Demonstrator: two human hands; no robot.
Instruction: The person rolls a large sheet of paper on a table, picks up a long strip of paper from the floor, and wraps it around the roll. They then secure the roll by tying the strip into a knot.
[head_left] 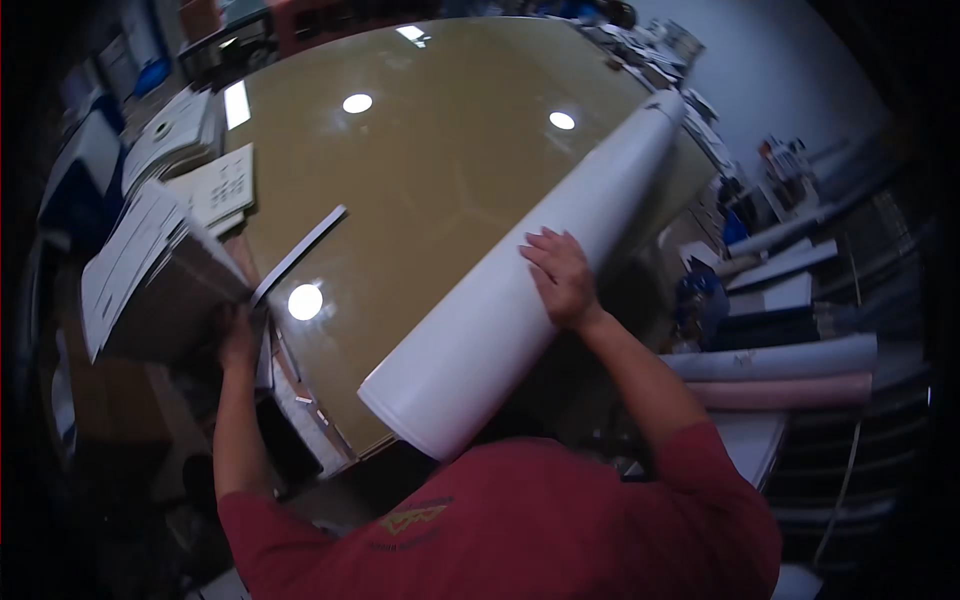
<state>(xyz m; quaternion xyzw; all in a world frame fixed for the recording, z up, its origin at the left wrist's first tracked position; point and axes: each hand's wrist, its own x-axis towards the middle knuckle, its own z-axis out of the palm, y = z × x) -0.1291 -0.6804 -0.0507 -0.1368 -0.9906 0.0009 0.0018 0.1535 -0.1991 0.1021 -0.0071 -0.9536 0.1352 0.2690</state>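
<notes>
A large white roll (520, 290) lies diagonally over the right side of the glossy tan table (440, 140). My right hand (562, 275) rests on the roll's upper surface, its fingers stretched out. On the left, my left hand (237, 335) is at the lower right edge of a thick stack of papers (150, 270); its fingers are dark and partly hidden there. A narrow white strip (300, 253) sticks out from beside that hand across the tabletop.
More paper stacks (175, 140) and a printed sheet (222, 188) sit at the table's left edge. A bluish roll (780, 357) and a pink roll (790, 391) lie at the right. Loose papers and small items (650, 55) line the far right edge.
</notes>
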